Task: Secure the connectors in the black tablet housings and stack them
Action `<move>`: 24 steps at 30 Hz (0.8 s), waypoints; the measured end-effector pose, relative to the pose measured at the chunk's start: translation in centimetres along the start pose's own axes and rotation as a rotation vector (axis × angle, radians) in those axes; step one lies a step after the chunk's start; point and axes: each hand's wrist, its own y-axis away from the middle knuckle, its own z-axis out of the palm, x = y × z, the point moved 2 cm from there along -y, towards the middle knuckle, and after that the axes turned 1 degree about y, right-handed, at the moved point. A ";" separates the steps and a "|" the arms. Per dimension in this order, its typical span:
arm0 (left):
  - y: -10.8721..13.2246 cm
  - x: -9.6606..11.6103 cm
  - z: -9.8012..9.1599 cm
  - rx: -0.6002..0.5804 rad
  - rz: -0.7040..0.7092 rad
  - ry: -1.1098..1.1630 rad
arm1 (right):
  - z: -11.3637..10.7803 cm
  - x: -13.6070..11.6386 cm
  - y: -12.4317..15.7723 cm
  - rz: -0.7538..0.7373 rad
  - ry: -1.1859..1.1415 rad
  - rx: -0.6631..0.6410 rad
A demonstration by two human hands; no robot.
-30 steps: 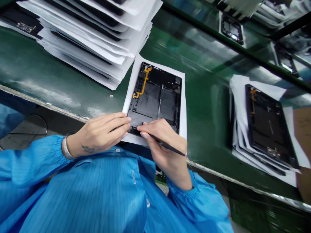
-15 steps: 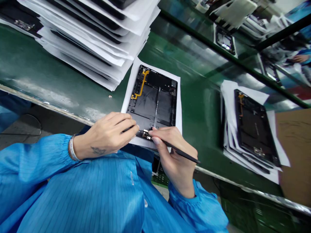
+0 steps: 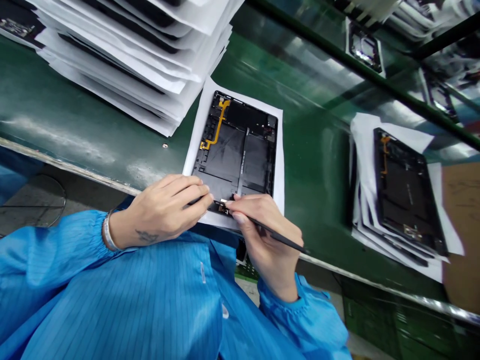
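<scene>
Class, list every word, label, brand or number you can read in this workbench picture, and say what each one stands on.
No text here can be read.
Small print on the pale strip of the black tablet back panel: too small to read.
Pale print on the second black tablet panel: too small and blurred to read.
Marks on the brown cardboard: too blurred to read.

Stacked tablet housings (image 3: 123,55) on green workbench (image 3: 75,100)

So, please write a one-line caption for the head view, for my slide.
Right hand with slim black tool at a small metal part on an open tablet, left hand at its lower edge.
</scene>
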 end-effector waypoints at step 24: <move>0.2 -0.1 0.1 0.025 0.009 0.013 | -0.2 -1.8 0.8 -0.188 0.301 -0.159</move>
